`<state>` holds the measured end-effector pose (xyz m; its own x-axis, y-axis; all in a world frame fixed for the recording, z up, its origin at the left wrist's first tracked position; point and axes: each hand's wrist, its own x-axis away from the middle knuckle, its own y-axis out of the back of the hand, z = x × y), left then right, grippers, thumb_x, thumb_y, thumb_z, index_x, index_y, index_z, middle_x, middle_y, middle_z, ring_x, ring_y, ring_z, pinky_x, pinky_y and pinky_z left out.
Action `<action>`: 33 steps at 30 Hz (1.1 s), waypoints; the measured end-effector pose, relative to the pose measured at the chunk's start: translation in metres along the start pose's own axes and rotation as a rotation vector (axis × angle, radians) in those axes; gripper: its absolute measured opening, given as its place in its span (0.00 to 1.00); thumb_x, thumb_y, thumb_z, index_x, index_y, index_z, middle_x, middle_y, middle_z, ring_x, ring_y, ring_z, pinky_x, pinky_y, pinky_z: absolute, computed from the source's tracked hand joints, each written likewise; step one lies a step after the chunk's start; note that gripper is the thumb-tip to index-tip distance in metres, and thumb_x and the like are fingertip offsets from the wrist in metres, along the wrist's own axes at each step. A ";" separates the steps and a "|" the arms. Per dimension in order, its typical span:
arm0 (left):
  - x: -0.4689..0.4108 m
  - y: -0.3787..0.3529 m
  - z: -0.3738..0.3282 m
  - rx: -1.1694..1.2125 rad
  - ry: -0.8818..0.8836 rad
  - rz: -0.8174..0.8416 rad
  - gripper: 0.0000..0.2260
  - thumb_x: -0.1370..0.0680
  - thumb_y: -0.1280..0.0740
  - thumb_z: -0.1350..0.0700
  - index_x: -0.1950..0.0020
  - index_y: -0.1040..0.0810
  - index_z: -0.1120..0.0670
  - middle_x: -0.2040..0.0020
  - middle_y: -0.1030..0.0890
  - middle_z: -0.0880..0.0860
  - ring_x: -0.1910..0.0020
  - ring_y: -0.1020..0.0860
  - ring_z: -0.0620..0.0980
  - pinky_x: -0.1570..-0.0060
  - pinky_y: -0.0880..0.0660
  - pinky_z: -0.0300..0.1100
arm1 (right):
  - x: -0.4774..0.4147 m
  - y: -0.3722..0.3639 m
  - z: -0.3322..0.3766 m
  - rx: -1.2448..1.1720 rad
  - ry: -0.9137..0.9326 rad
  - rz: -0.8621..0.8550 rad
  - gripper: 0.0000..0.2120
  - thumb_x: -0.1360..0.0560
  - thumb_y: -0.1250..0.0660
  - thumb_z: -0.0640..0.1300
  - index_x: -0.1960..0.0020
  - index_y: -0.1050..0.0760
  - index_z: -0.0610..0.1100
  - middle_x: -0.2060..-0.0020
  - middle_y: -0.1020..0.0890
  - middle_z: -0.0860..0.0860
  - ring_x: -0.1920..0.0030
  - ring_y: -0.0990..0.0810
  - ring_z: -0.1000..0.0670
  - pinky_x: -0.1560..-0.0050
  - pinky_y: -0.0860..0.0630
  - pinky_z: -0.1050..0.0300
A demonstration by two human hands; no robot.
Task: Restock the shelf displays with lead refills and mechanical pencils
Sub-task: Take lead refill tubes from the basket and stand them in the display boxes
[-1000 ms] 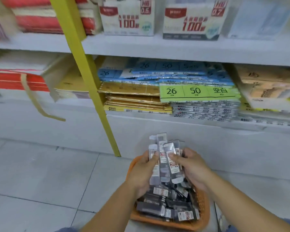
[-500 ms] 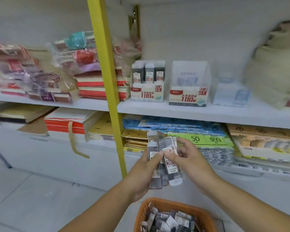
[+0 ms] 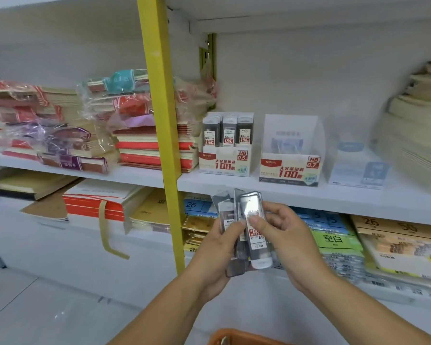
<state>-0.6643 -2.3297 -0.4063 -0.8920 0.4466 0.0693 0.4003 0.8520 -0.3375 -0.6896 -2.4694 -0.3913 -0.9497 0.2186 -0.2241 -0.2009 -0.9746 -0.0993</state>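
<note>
1. Where the view ends at the bottom, the orange rim of a basket [image 3: 234, 336] just shows, below both forearms.
2. Both forearms reach up and forward from the lower edge and meet in front of the shelving.
3. The left hand [image 3: 217, 247] grips a bundle of packs [image 3: 253, 227] from the left, with its fingers curled behind and its thumb laid across the front.
4. The right hand [image 3: 288, 235] holds the front pack from the right. Its thumb presses on the pack's face and its fingers curl behind.
5. The packs stand roughly upright in the air and fan out at the top. The front label reads 0.5 HB upside down.
6. A yellow post [image 3: 164, 135] rises just left of the hands.
7. Behind the hands, the lower shelf [image 3: 47, 226] carries flat stacks of blue, green and gold paper [image 3: 334, 241].
8. On the middle shelf [image 3: 334, 198], the 0.5 box [image 3: 225, 160] holds three upright rows of refill packs. The 0.7 box [image 3: 290, 168] sits beside it to the right, then a clear box [image 3: 356, 168].
9. Wrapped notebooks [image 3: 144, 150] are piled left of the post. A blurred pale stack [image 3: 418, 125] sits far right.
10. The wall [image 3: 309, 78] is white, and the floor [image 3: 35, 307] is grey tile.
</note>
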 end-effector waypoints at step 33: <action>-0.009 0.019 -0.025 0.133 -0.174 -0.239 0.19 0.28 0.24 0.61 0.39 0.21 0.50 0.48 0.13 0.55 0.50 0.14 0.57 0.57 0.17 0.50 | 0.001 -0.006 0.013 0.196 -0.083 0.108 0.09 0.23 0.34 0.36 0.46 0.23 0.47 0.54 0.15 0.51 0.59 0.14 0.47 0.58 0.17 0.53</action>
<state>-0.6436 -2.3103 -0.3901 -0.9846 0.1749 0.0038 0.1544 0.8787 -0.4517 -0.6927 -2.4643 -0.3787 -0.9830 0.1161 -0.1423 -0.1326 -0.9847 0.1126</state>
